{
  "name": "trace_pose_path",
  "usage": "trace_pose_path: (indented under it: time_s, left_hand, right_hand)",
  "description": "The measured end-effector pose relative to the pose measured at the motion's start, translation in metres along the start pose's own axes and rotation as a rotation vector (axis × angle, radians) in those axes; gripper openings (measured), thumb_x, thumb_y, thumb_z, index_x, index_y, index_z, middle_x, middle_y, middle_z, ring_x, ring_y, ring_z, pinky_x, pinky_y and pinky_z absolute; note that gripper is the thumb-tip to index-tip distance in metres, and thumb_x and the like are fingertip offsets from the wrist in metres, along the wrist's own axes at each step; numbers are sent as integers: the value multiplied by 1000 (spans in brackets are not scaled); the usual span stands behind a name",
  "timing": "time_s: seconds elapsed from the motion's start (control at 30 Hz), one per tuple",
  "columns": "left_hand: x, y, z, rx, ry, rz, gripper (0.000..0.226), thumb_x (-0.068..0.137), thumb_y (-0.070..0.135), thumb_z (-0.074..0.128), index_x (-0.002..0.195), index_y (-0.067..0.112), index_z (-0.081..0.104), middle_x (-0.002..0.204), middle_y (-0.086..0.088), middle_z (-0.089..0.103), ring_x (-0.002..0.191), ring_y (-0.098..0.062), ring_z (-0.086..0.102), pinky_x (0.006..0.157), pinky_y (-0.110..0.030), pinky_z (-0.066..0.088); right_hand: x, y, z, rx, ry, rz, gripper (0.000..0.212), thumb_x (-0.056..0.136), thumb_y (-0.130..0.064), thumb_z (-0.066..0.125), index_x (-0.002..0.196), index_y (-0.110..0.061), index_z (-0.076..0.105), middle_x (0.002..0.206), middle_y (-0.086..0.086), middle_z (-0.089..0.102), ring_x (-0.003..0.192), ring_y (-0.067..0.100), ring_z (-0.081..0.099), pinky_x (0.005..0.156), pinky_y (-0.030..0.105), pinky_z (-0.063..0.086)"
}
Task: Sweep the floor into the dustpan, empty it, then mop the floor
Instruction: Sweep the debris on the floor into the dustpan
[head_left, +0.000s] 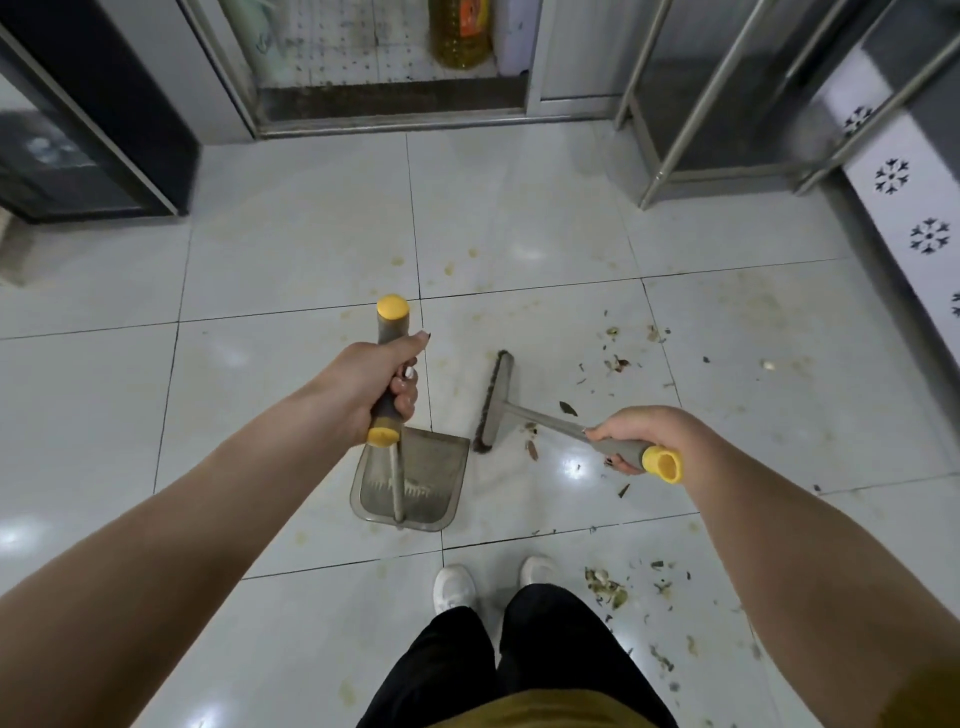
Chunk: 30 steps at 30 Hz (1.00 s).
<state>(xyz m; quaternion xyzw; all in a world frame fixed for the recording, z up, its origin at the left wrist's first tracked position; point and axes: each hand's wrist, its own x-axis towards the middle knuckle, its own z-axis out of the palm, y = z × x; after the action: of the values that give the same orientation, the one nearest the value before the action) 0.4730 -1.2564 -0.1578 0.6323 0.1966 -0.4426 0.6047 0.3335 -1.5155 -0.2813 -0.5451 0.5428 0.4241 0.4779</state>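
Here the left hand (379, 384) is wrapped firmly around the grey grip of the dustpan (431, 467), which seems to rest on the tiled floor (291, 244) in front of the white shoes (454, 587). The right hand (631, 436) has its fingers curled around the broom (493, 402) near the yellow end of the handle, and the bristle head sits just beside the pan's far corner. Both tools look like light, stiff plastic, so I think the padded grips are the right places to hold. The scraps (615, 361) on the right look dry and light; gentle strokes should suit them, as they may scatter
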Motion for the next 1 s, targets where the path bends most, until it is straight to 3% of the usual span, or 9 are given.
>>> trace_pose_path:
  time_s: [0.1, 0.3, 0.57, 0.73, 1.0]
  left_hand:
    - [3, 2, 17, 12, -4, -3, 33, 91, 25, 61, 68, 15, 39, 55, 0, 32, 27, -6, 29, 32, -10, 27]
    - [14, 1, 70, 14, 28, -13, 31, 90, 23, 63, 69, 15, 41, 52, 2, 33, 27, -6, 30, 32, -10, 27]
    - [25, -4, 146, 81, 40, -9, 32, 90, 21, 63, 68, 12, 42, 55, 1, 33, 26, -6, 32, 33, -9, 29]
    - [30, 7, 179, 80, 37, -3, 28, 91, 20, 61, 69, 13, 44, 39, 5, 39, 26, -4, 33, 34, -8, 28]
    - [43, 23, 214, 130, 14, 1, 28, 90, 22, 62, 70, 13, 45, 43, 4, 36, 26, -6, 32, 33, -9, 29]
  right_hand:
    - [13, -5, 4, 23, -34, -15, 28, 94, -28, 56, 89, -2, 48, 75, 13, 52, 53, 14, 49, 36, 18, 47]
    - [40, 17, -35, 62, 2, 65, 30, 92, -27, 57, 107, -2, 49, 84, 16, 55, 50, 18, 54, 38, 22, 49]
    - [39, 98, -111, 112, 26, 211, 28, 90, -27, 62, 85, 0, 55, 76, 15, 56, 53, 17, 53, 35, 20, 47]
    - [32, 123, -150, 96, 43, 206, 31, 90, -29, 63, 95, 0, 54, 78, 13, 56, 54, 15, 53, 36, 20, 47]
    - [26, 111, -206, 143, -2, 104, 34, 87, -31, 67, 95, 0, 55, 75, 12, 57, 38, 13, 56, 37, 19, 48]
